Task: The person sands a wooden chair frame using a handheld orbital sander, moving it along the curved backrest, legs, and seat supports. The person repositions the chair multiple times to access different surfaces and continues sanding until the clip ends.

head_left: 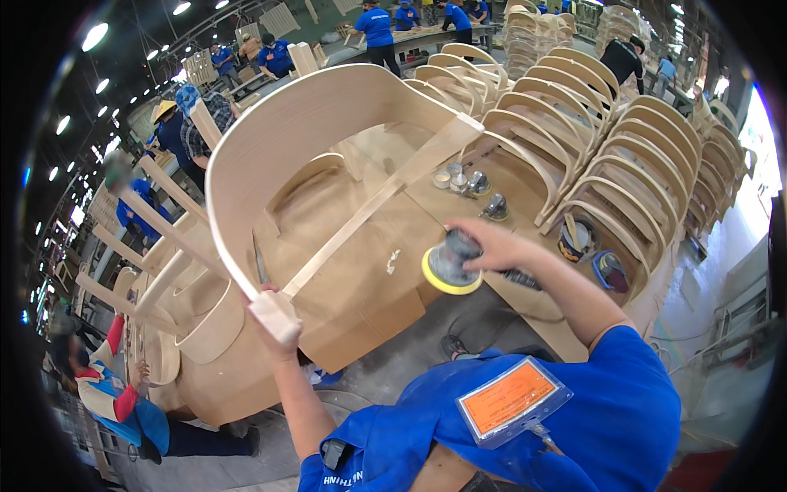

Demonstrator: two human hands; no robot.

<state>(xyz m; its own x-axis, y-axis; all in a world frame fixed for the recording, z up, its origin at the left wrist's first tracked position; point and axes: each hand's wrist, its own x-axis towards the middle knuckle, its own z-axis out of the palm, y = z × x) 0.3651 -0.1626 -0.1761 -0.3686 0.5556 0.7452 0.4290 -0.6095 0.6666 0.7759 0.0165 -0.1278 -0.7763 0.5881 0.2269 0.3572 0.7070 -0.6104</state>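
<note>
A pale wooden curved chair back frame, with a straight crossbar joining its two ends, is tilted up over the table. My left hand is wrapped round its near left end. My right hand grips a round orbital sander with a yellow-edged pad. The sander is apart from the frame, to the right of its near end, with its pad facing down and left. Part of the left hand's fingers is hidden behind the wood.
Brown board covers the table, with small pale scraps on it. Small cans and another sander lie beyond. Rows of curved chair frames stand right. Chair frames and a co-worker are at left.
</note>
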